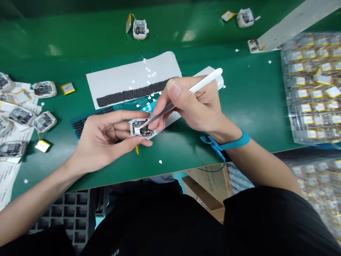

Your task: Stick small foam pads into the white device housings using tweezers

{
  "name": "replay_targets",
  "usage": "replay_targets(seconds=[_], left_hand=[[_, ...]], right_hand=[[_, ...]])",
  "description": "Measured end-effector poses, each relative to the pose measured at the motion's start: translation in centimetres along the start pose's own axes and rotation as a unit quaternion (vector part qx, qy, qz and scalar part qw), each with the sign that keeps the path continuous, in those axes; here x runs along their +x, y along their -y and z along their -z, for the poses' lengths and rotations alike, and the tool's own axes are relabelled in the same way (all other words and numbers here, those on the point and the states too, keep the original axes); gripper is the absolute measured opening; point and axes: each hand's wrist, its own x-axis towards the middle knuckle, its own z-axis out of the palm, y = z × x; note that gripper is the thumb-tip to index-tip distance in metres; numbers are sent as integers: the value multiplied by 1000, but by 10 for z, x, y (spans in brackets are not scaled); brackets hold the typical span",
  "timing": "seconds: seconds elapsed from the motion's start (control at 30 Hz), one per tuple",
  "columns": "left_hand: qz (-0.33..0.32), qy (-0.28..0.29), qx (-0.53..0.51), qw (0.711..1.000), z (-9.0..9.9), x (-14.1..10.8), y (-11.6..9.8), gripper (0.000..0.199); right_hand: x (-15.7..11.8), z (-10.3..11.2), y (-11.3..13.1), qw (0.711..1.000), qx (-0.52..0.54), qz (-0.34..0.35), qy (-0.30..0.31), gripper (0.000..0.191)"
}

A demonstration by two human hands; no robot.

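My left hand point(106, 137) grips a small white electronic device housing point(131, 132) by its edges, its circuit board facing up. A slim pointed tool point(205, 81) with a white handle and grey metal tip is pinched in my right hand point(194, 103). Its tip reaches into the housing, over a white patch on the board. Some fingertips of my right hand are at the housing's right side. A yellow tab point(137, 149) shows below the housing. Behind my hands lies a white sheet point(114, 80) with a row of black strips point(133, 93) and scattered small white round stickers point(148, 104).
Several opened housings with batteries point(44, 122) lie at the left on papers. Two more housings point(140, 29) point(245, 17) sit at the back. A clear tray point(290, 106) of batteries stands right, near a metal bracket point(290, 26). A blue wrist strap point(234, 141) trails a cord.
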Motion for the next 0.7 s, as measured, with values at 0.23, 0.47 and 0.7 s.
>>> replay_targets(seconds=[0.23,0.47,0.7], left_hand=[[-43,-19,-13,999,-5,-2,-2,37],[-63,-19,29,997,-4,-4,2,34],[-61,-51,62,995,-8,-7,4,28]], right_hand=[[-1,-2,1,998,-38,21,-45,31],[-2,-1,3,995,-94,8,-43,33],[-3,-3,3,994,-104,22,-27,27]])
